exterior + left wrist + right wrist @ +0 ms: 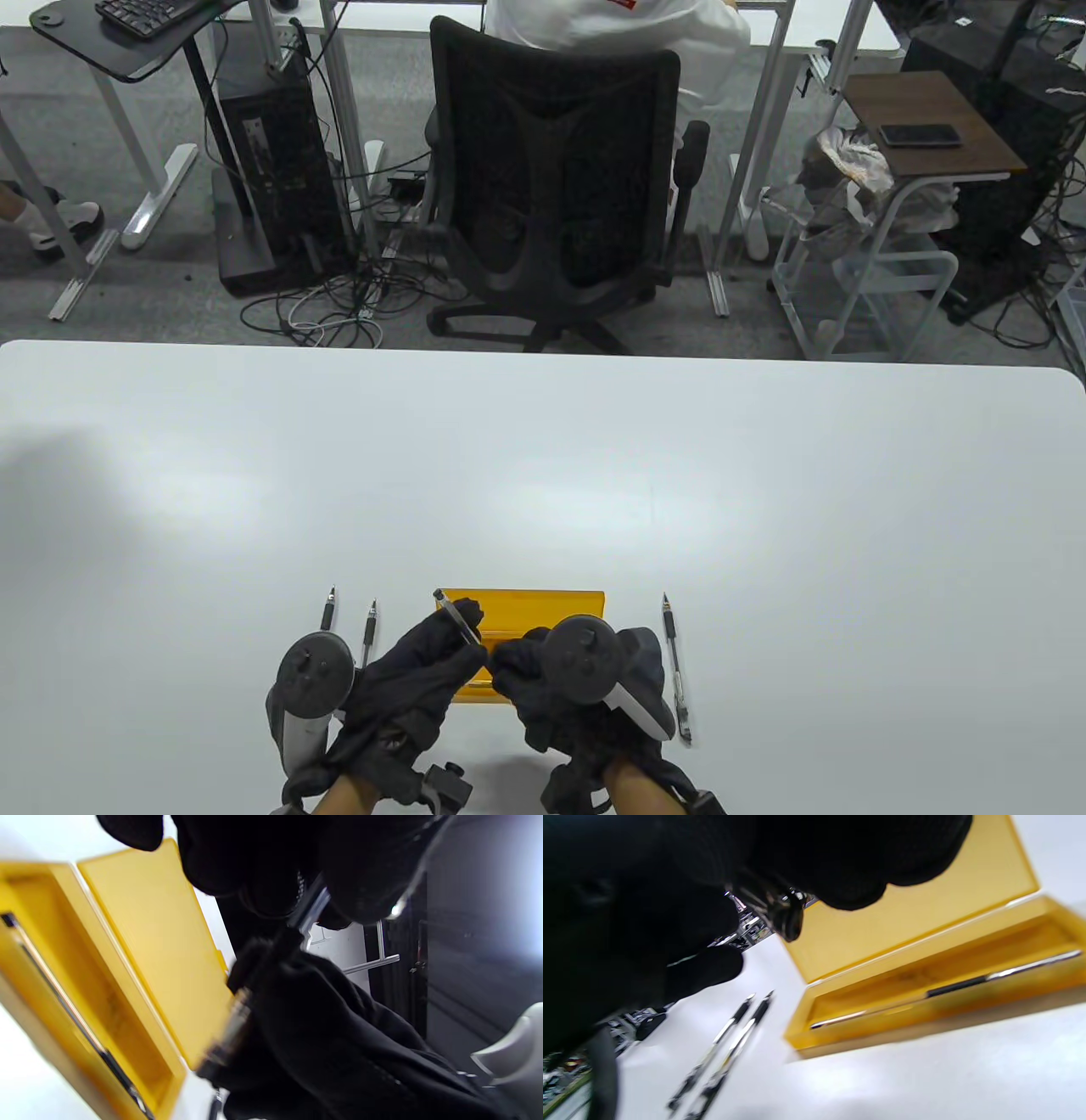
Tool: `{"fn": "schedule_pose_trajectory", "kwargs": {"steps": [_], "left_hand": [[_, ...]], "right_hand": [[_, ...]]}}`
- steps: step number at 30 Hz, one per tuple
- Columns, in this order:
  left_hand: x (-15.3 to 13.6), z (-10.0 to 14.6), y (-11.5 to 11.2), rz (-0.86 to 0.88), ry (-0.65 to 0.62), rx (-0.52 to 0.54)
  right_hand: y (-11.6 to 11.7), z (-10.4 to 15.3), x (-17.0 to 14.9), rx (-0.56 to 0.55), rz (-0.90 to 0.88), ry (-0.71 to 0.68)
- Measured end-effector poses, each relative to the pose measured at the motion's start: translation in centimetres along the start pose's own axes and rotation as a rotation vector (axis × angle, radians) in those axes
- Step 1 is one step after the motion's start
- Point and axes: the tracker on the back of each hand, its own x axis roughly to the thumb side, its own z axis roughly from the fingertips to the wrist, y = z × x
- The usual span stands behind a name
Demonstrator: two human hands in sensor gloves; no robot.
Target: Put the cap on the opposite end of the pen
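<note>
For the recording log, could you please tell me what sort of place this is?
Probably an office or lab workspace: a white table, a black mesh office chair behind it, and a desktop computer tower with tangled cables on grey carpet.

A white table (pixel 543 475) with rounded far corners carries everything. Near its front edge, about the middle, lies an open yellow pen case (pixel 543 604), its lid folded back flat on the surface; the tray part holds one pen (pixel 950 988) lying lengthwise. To the left of the case two uncapped pens (pixel 349 626) lie side by side, almost parallel, tips pointing toward the far edge, close together but apart. To the right of the case a single pen (pixel 676 666) lies by itself, tip also toward the far edge, near the case but not touching it. Soft glare patches show on the tabletop.
</note>
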Motion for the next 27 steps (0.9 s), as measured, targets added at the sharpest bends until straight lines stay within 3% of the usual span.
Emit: {"fn": "schedule_pose_trajectory", "kwargs": {"steps": [3, 9, 12, 14, 19, 27], "left_hand": [[0.0, -0.1, 0.4, 0.028, -0.016, 0.001], [0.6, 0.1, 1.0, 0.037, -0.088, 0.069], [0.6, 0.1, 1.3, 0.069, -0.087, 0.078], [0.6, 0.0, 1.5, 0.133, -0.090, 0.034], [1.0, 0.1, 1.5, 0.175, -0.093, 0.036], [1.9, 0.0, 2.1, -0.121, -0.129, 0.194]], "right_hand": [[0.2, -0.1, 0.0, 0.043, -0.046, -0.006], [0.5, -0.7, -0.7, 0.242, -0.311, 0.000], [0.5, -0.8, -1.3, 0.161, -0.412, 0.032], [0.4, -0.8, -1.4, 0.186, -0.481, 0.062], [0.5, -0.8, -1.2, 0.183, -0.412, 0.075], [0.2, -0.8, -0.3, 0.088, -0.328, 0.058]]}}
